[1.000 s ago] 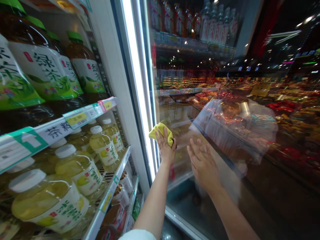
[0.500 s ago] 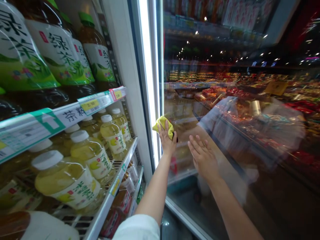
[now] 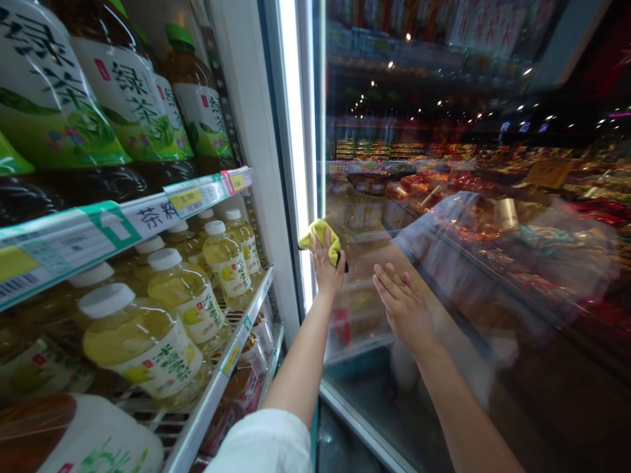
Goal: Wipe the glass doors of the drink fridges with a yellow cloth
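Note:
My left hand [image 3: 327, 268] presses a yellow cloth [image 3: 320, 238] against the edge of the glass door, beside the bright light strip [image 3: 294, 131]. Its fingers lie spread over the cloth, and a dark edge of the cloth pokes out at the right of the hand. Farther right, my right hand [image 3: 401, 302] rests flat, fingers stretched out, at the glass door [image 3: 365, 368], holding nothing. The glass carries faint reflections of arms and of white clothing.
Left of me, a cooler shelf holds large green tea bottles [image 3: 128, 98]. Under its price rail [image 3: 123, 223] stand pale yellow drink bottles [image 3: 142, 348] with white caps, on a wire shelf. Through the glass show heaps of packaged goods [image 3: 458, 190].
My left hand and the cloth have shifted slightly up and left along the door edge. My right hand stays flat at nearly the same spot. The view has shifted a little.

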Demonstrator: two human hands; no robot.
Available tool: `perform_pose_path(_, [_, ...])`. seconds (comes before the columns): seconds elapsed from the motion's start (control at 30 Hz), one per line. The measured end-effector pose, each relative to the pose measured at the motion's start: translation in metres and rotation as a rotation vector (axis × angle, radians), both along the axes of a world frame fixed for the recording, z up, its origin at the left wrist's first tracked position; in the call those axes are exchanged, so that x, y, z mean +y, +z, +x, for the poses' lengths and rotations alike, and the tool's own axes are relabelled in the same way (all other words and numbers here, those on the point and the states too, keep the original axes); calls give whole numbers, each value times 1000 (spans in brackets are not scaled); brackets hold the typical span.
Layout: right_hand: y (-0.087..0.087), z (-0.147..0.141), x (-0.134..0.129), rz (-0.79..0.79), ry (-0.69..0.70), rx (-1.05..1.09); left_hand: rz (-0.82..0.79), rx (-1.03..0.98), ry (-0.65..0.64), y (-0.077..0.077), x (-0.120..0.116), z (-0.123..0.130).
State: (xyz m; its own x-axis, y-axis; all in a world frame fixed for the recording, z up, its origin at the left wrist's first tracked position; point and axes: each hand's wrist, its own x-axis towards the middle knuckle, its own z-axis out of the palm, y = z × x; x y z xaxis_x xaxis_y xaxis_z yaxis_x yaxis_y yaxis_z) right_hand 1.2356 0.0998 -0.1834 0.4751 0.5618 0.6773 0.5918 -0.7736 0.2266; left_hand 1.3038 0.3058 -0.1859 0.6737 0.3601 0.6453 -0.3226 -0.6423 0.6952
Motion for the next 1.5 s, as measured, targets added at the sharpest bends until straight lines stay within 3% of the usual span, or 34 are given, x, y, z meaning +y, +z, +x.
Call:
perform_pose_path(0.07, [1, 0, 0, -6, 5, 0, -187, 145, 50, -44, -14, -15])
perform_pose_path(0.13, [1, 1, 0, -11, 7, 2, -273, 211, 89, -86, -32, -31])
perform_pose_path(0.2, [2, 2, 0, -13, 15, 10, -319, 236, 106, -109, -45, -41])
perform_pose_path(0.23, [3, 3, -1, -13, 23, 18, -328, 238, 107, -112, -49, -42])
perform_pose_path(0.33, [8, 4, -5, -16, 83, 52, -290, 201, 64, -92, -50, -35])
perform_pose_path(0.43, [17, -2, -15, -15, 178, 88, -105, 94, -45, -59, -43, -25])
perform_pose_path(0.5, [20, -15, -27, 3, 174, 79, -27, 63, -75, -49, -42, -23])
perform_pose_path(0.57, [16, -36, -43, 33, 67, 44, -62, 104, -33, -52, -49, -29])
perform_pose_path(0.67, [-2, -74, -74, 86, -185, -35, -124, 177, 11, -74, -75, -49])
perform_pose_path(0.73, [-18, -96, -98, 99, -335, -86, -62, 195, -49, -87, -97, -63])
perform_pose_path(0.8, [-32, -110, -118, 86, -439, -100, 58, 192, -139, -87, -112, -70])
perform_pose_path(0.87, [-40, -115, -133, 69, -472, -90, 184, 154, -212, -72, -114, -67])
perform_pose_path(0.93, [-43, -115, -141, 64, -463, -69, 276, 71, -246, -47, -104, -56])
perform_pose_path(1.0, [-43, -111, -145, 65, -458, -49, 273, -22, -197, -24, -90, -42])
perform_pose_path(1.07, [-43, -107, -146, 65, -457, -27, 183, -62, -85, -15, -82, -33])
perform_pose_path(1.13, [-43, -103, -148, 70, -455, -11, 94, -33, 9, -24, -87, -34])
perform_pose_path(1.2, [-43, -98, -150, 79, -457, 2, 100, 56, 10, -47, -100, -44])
perform_pose_path(1.33, [-41, -83, -158, 77, -457, 23, 430, 198, -234, -86, -123, -60])
perform_pose_path(1.4, [-38, -74, -162, 69, -453, 45, 555, 193, -306, -87, -121, -58])
perform_pose_path(1.5, [-32, -61, -169, 55, -441, 83, 589, 172, -344, -75, -106, -47])
